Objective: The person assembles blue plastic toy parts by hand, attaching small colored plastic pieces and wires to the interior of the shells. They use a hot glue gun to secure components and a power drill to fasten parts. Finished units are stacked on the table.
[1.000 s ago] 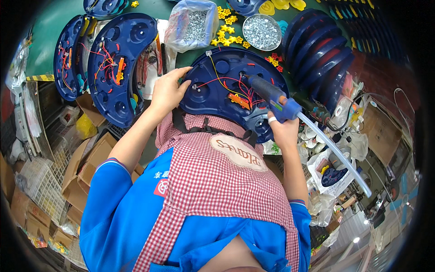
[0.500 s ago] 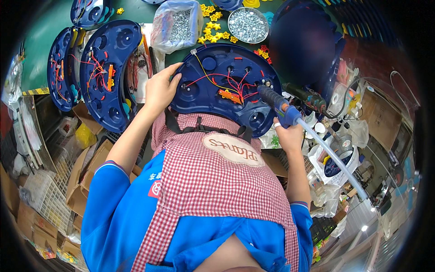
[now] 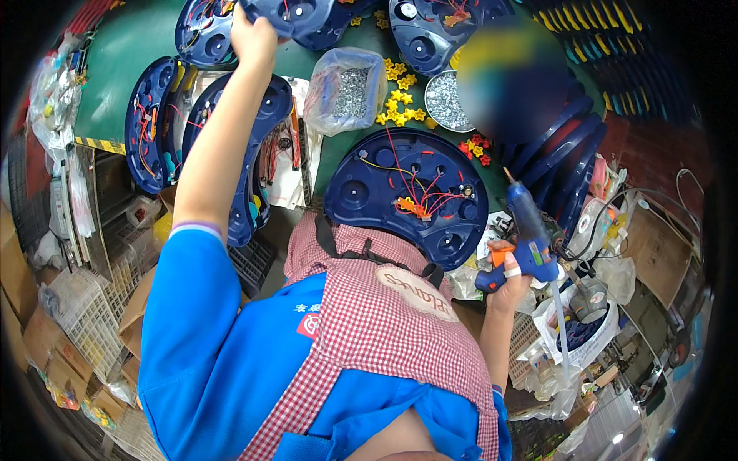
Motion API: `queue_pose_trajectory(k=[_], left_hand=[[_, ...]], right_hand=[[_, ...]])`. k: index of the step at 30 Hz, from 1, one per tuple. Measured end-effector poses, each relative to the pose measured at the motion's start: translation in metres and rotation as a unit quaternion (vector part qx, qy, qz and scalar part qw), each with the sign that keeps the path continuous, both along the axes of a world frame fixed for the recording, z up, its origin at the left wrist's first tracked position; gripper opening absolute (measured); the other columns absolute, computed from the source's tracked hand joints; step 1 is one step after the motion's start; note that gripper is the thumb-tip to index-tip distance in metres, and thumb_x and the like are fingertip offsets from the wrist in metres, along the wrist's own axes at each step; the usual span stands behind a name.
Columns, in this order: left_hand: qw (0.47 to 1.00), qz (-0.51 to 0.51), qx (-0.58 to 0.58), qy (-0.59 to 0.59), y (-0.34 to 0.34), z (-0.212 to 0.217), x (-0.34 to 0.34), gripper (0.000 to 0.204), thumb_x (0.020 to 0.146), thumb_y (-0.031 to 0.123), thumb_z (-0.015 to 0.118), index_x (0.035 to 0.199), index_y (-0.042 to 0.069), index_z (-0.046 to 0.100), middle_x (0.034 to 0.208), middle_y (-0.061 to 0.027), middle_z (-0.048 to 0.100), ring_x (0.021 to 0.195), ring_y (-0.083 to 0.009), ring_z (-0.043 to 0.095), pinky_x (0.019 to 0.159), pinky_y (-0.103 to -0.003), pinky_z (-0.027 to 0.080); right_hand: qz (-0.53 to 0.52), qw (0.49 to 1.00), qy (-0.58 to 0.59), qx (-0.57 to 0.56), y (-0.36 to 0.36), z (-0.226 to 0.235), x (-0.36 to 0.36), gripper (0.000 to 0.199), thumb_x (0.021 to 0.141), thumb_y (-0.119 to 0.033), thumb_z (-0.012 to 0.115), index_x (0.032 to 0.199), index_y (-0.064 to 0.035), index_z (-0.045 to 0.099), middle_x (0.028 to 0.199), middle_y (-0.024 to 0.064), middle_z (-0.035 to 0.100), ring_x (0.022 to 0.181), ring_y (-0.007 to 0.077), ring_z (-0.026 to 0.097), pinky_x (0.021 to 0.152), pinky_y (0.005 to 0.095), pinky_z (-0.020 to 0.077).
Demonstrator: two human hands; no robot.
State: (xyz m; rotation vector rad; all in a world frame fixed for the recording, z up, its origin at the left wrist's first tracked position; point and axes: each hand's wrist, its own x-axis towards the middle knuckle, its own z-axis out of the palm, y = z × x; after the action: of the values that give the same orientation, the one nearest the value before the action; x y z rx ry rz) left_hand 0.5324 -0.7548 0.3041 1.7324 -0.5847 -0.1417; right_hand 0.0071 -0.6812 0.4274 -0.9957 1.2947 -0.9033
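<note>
My left arm is stretched to the far left of the table, and my left hand (image 3: 254, 40) grips the edge of a dark blue plastic shell (image 3: 296, 11). The top of the view cuts that shell off. My right hand (image 3: 509, 286) holds a blue hot glue gun (image 3: 530, 246) with an orange trigger. Its nozzle points up and away from me, and a clear glue stick trails from its back. In front of me a kidney-shaped blue shell (image 3: 384, 201) lies with red and yellow wires and an orange part inside it, touched by neither hand.
Beyond the near shell stand a bag-lined tub of screws (image 3: 346, 91) and a round dish of screws (image 3: 447, 101). Yellow star pieces (image 3: 400, 96) and red ones (image 3: 478, 146) lie about. More wired shells (image 3: 150, 123) rest at left; stacked shells (image 3: 565, 165) stand at right.
My left hand has left the near shell and reached far left to another shell. The glue gun has come off the near shell and swung to point away from me.
</note>
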Motion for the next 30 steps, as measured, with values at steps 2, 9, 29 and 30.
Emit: queue_pose_trajectory(k=[2, 9, 29, 30], left_hand=[[0.996, 0.011, -0.023, 0.09, -0.041, -0.04, 0.024, 0.05, 0.093, 0.017, 0.049, 0.14, 0.004, 0.038, 0.129, -0.0151, 0.051, 0.116, -0.0255, 0.051, 0.097, -0.036, 0.043], [0.991, -0.087, 0.1, 0.015, -0.009, 0.008, -0.039, 0.037, 0.086, 0.012, 0.057, 0.121, 0.002, 0.057, 0.114, -0.0186, 0.062, 0.109, -0.0264, 0.058, 0.091, -0.036, 0.046], [0.834, -0.373, 0.393, 0.103, 0.152, -0.004, -0.184, 0.039, 0.078, 0.012, 0.068, 0.117, 0.009, 0.064, 0.091, -0.0166, 0.068, 0.071, -0.0264, 0.067, 0.07, -0.036, 0.052], [0.831, -0.372, 0.399, 0.107, 0.151, -0.001, -0.184, 0.039, 0.078, 0.012, 0.068, 0.117, 0.01, 0.064, 0.091, -0.0166, 0.069, 0.071, -0.0262, 0.067, 0.069, -0.036, 0.052]], right_hand=[[-0.001, 0.999, 0.018, 0.036, -0.003, -0.006, 0.002, 0.044, 0.084, -0.011, 0.06, 0.123, 0.0015, 0.043, 0.095, 0.0194, 0.064, 0.088, 0.0265, 0.063, 0.072, 0.0313, 0.0501], [0.072, 0.989, 0.03, 0.13, -0.007, -0.023, 0.03, 0.046, 0.08, -0.004, 0.063, 0.122, -0.0007, 0.046, 0.092, 0.0122, 0.066, 0.086, 0.0196, 0.064, 0.081, 0.0328, 0.0504], [0.193, 0.902, 0.385, 0.025, -0.022, -0.05, 0.025, 0.041, 0.075, -0.007, 0.068, 0.114, 0.0036, 0.058, 0.103, 0.0134, 0.063, 0.094, 0.0213, 0.062, 0.085, 0.032, 0.0476], [0.179, 0.911, 0.37, 0.023, -0.02, -0.048, 0.02, 0.041, 0.076, -0.007, 0.068, 0.114, 0.0039, 0.058, 0.103, 0.0131, 0.063, 0.094, 0.0211, 0.062, 0.085, 0.0319, 0.0475]])
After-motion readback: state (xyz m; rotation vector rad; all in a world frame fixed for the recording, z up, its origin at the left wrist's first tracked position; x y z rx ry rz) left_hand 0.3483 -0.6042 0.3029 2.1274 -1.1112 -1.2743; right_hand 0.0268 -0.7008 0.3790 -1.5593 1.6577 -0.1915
